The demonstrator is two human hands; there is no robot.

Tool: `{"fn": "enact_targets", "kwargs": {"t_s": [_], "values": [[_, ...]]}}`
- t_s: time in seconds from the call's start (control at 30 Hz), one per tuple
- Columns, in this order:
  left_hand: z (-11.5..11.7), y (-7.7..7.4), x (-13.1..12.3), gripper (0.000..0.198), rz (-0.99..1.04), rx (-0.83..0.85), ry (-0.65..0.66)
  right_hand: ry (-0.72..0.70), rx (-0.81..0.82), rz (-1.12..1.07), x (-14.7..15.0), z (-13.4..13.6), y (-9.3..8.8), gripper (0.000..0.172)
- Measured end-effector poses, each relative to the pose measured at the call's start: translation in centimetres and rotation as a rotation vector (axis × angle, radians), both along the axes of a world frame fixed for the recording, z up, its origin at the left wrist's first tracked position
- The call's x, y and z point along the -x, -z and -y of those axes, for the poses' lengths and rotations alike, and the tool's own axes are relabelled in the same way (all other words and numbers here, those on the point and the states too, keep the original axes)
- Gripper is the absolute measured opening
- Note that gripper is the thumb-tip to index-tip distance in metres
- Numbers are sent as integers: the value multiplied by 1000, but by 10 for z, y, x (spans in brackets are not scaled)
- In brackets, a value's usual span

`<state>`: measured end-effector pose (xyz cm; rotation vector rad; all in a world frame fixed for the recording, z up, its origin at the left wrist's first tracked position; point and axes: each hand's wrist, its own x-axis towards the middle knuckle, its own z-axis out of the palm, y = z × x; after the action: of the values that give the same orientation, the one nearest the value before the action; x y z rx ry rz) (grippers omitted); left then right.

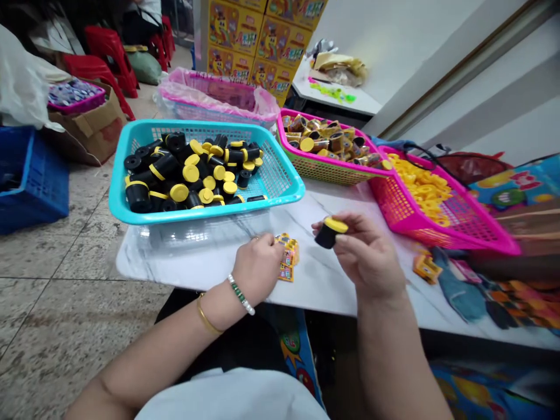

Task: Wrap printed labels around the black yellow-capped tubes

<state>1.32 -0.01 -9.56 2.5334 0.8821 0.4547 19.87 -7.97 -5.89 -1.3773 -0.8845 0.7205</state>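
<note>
Right fingers (356, 247) pinch-tight on capped black cup (327, 235), left fingers (264, 247) together at printed pieces (287, 272), turquoise basket (210, 213) beyond.

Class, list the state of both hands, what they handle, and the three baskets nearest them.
Printed pieces: lying on the table, partly covered.
Left hand: curled against them, grip unclear.
Black canister: held, tilted, yellow cap on.
Right hand: closed on it.
Turquoise basket: open, partly filled.
Pink-and-green basket: open, well filled.
Pink basket: open, partly filled.
</note>
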Motion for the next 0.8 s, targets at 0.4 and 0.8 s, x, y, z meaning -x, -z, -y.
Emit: {"fn": "enact_targets", "kwargs": {"t_s": [0.4, 0.8], "values": [[-2, 6, 22, 18, 352, -158, -51, 502, -14, 742, 23, 40, 39, 37], [18, -16, 71, 18, 570, -301, -25, -85, 169, 95, 109, 12, 13, 36]]}}
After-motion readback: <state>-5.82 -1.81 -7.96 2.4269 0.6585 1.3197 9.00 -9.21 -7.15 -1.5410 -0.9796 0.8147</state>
